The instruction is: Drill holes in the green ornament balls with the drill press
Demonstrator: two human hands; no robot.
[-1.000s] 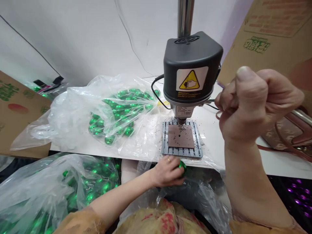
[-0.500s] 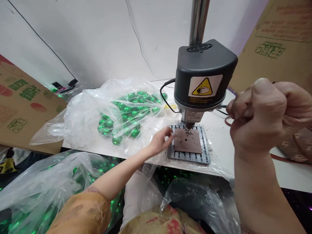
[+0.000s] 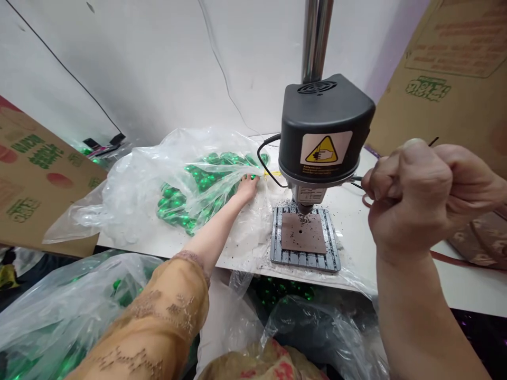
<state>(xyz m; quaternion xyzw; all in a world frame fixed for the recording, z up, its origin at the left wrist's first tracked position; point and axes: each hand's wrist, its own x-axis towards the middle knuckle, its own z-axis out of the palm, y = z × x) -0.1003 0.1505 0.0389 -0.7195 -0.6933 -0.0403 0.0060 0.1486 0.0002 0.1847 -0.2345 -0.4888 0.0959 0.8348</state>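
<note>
Balls, glossy green and round, could roll off our white tabletop's front edge if our left hand, grip unclear, fumbles while our right fist clasps a metal lever.

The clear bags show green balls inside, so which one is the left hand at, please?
The upper clear bag, on the white table, with the left hand at its right end; the lower-left bag sits below the table's front edge.
</note>
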